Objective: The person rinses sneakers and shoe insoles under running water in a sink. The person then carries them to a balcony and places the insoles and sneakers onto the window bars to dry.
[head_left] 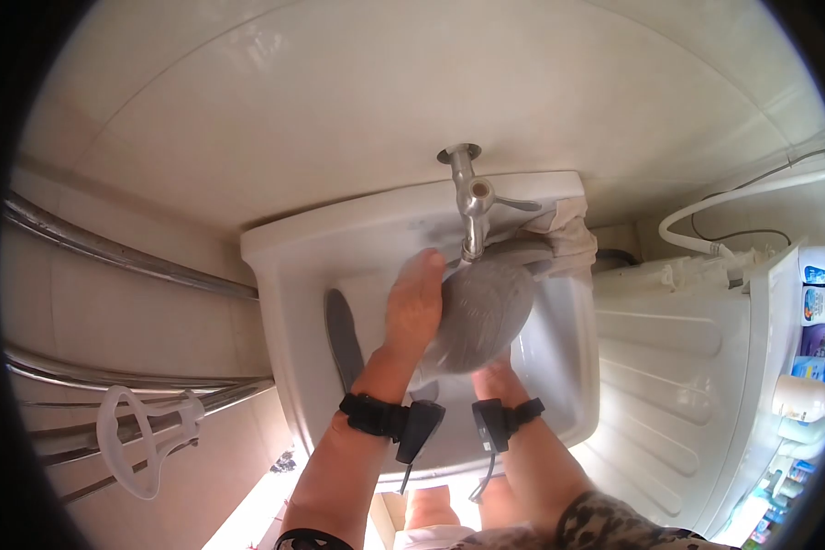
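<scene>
Under the tap (475,206), a wet grey shoe (488,312) is held over the white sink (280,266), blurred in part. My left hand (417,298) is closed against its left side, back of the hand up and fingers toward the spout. From below, my right hand (493,374) supports the near end, most of its fingers hidden by the shoe. A long grey insole (342,335) lies against the sink's left inner slope. Behind the held shoe, another grey item (522,247) is partly hidden.
A pale cloth (570,234) hangs over the sink's back right corner. To the right is a white ribbed surface (660,367), with several bottles (818,307) beyond it. Metal rails (137,252) run along the left wall, with a white plastic hanger (142,440) on them.
</scene>
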Demonstrator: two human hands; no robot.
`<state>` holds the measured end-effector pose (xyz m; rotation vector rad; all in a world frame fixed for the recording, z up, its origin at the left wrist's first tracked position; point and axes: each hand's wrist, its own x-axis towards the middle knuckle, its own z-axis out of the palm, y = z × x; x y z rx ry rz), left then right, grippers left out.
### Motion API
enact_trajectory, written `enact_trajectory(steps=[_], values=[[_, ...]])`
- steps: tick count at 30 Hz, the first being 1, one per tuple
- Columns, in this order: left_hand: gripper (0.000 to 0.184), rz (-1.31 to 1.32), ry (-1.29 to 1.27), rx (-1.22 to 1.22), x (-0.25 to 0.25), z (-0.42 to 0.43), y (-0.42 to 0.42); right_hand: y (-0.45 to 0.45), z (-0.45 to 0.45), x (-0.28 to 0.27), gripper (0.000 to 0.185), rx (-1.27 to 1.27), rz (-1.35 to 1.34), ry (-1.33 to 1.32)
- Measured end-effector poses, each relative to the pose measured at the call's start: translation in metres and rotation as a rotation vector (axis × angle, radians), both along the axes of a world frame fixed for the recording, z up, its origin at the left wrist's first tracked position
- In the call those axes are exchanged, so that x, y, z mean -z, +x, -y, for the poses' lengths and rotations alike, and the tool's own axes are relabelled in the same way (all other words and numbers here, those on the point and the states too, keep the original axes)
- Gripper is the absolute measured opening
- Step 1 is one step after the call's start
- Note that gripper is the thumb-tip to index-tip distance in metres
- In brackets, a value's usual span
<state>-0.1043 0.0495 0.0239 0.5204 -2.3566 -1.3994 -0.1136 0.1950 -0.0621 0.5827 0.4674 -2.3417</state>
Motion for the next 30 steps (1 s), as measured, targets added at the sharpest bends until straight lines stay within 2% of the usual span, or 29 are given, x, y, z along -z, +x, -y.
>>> enact_trajectory(steps=[2, 4, 5, 7, 9, 11, 13, 16, 19, 22, 25, 30], values=[[0.022, 0.023, -0.145, -0.062, 0.014, 0.003, 0.007, -0.004, 0.015, -0.014, 0.043, 0.103, 0.162, 0.046], [0.023, 0.036, -0.258, -0.103, 0.017, 0.006, 0.015, -0.011, 0.03, -0.034, 0.042, 0.201, 0.493, 0.139], [0.024, 0.126, -0.106, -0.124, 0.019, 0.009, 0.017, -0.009, 0.031, -0.028, 0.041, 0.197, 0.475, 0.097], [0.027, 0.307, 0.2, -0.166, 0.017, 0.014, 0.02, 0.011, 0.025, -0.003, 0.041, -0.12, -0.124, 0.592], [0.03, 0.2, 0.07, -0.225, 0.001, 0.014, 0.022, 0.015, 0.022, 0.006, 0.041, -0.131, -0.136, 0.564], [0.033, 0.071, -0.037, -0.264, -0.026, 0.014, 0.021, 0.007, 0.027, -0.026, 0.041, 0.155, 0.442, 0.013], [0.038, -0.08, -0.112, -0.275, -0.056, 0.013, 0.014, 0.013, 0.02, -0.015, 0.041, 0.144, 0.42, 0.013], [0.039, -0.273, -0.393, -0.097, -0.104, 0.008, -0.012, 0.017, 0.011, -0.014, 0.041, 0.121, 0.422, 0.104], [0.038, -0.218, -0.589, 0.181, -0.139, -0.01, -0.039, 0.022, 0.009, -0.04, 0.042, 0.074, 0.366, 0.192], [0.038, -0.223, -0.621, 0.293, -0.141, -0.023, -0.059, 0.023, 0.002, -0.048, 0.042, 0.051, 0.337, 0.18], [0.037, -0.188, -0.563, 0.294, -0.145, -0.011, -0.062, 0.031, -0.005, -0.04, 0.041, 0.027, 0.316, 0.14], [0.039, -0.174, -0.659, 0.254, -0.144, 0.004, -0.041, 0.036, -0.03, -0.047, 0.042, -0.048, 0.21, 0.008]])
